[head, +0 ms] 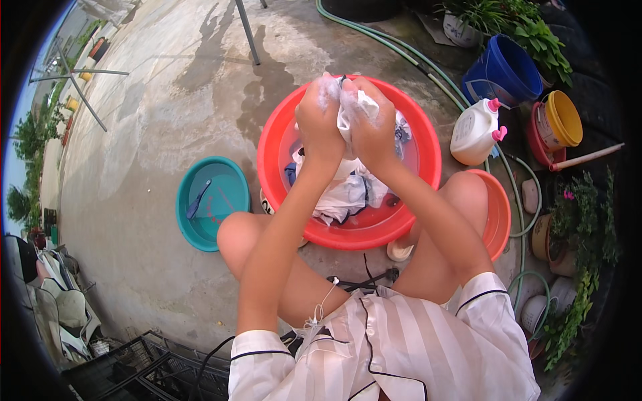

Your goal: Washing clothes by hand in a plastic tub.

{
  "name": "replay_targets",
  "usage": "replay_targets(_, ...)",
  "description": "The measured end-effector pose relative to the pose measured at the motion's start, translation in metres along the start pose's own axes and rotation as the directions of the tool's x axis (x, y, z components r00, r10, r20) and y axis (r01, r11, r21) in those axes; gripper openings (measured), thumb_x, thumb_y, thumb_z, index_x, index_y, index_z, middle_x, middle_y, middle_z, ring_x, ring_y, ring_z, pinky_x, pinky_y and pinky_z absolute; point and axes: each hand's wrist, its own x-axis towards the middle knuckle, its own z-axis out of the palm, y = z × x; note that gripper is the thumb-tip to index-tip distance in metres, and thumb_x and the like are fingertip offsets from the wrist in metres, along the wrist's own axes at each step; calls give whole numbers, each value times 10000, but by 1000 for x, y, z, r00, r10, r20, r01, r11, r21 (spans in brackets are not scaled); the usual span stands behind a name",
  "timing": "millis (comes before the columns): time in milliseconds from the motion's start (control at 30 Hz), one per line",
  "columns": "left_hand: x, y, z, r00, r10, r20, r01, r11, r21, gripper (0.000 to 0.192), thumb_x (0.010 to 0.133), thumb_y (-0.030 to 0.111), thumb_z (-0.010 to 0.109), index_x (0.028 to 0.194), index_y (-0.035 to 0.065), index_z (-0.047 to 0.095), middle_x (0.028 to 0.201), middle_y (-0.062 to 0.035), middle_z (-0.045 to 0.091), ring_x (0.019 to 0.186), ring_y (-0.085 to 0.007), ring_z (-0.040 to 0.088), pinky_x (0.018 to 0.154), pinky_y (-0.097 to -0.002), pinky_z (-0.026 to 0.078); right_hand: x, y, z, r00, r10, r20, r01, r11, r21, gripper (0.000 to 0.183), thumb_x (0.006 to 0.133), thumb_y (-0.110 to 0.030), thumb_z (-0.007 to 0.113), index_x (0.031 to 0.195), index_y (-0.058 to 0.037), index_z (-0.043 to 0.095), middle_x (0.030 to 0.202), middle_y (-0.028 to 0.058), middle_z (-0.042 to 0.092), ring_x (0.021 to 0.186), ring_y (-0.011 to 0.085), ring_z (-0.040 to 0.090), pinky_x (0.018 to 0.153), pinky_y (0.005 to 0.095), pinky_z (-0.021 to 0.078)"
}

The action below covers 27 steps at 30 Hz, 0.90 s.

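Over a red plastic basin (351, 241), my left hand (321, 113) and my right hand (370, 115) are close together, both gripping a white cloth (344, 123). Suds cling to the fingers of both hands. The cloth is bunched between them, and parts of it are hidden by my fingers. Below, in the basin's water, lie white garments with dark trim (346, 195) and a blue piece of fabric (290, 173). A patterned blue and white cloth (402, 131) shows at the right inside the basin.
A teal basin (183, 228) holding a blue brush (198, 199) stands at the left. At the right are a white detergent jug (471, 133), an orange basin (501, 215), a blue bucket (476, 80), a yellow bucket (571, 120), a green hose (451, 92) and potted plants.
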Motion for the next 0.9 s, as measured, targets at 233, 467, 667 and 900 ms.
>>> replay_targets(233,-29,15,15,965,174,197,-217,950,226,174,772,117,487,853,-31,530,661,-146,528,604,-215,519,586,-311,415,17,24,-13,900,434,-46,-350,781,517,131,837,-182,510,773,-69,529,641,-44,451,589,33,409,527,202,354)
replay_targets(467,-1,4,3,1000,26,14,-26,999,31,278,827,229,453,812,-39,527,705,-81,546,643,-152,484,620,-286,396,1,3,0,988,138,-72,-116,961,251,140,810,-159,531,757,-30,515,646,-5,511,601,55,452,545,216,382)
replay_targets(667,-8,4,9,1000,17,-25,-18,998,-67,283,822,240,467,822,-34,539,708,-81,556,656,-134,506,606,-276,401,1,2,3,983,149,-110,-114,956,270,129,812,-131,515,715,-48,499,633,-19,504,584,47,449,518,215,370)
replay_targets(900,-26,19,11,976,15,218,-51,986,159,224,812,173,473,875,-31,540,677,-126,546,648,-157,526,600,-287,408,12,22,-13,927,367,-69,-287,818,499,139,830,-143,490,706,-81,488,614,-49,436,565,36,409,502,211,345)
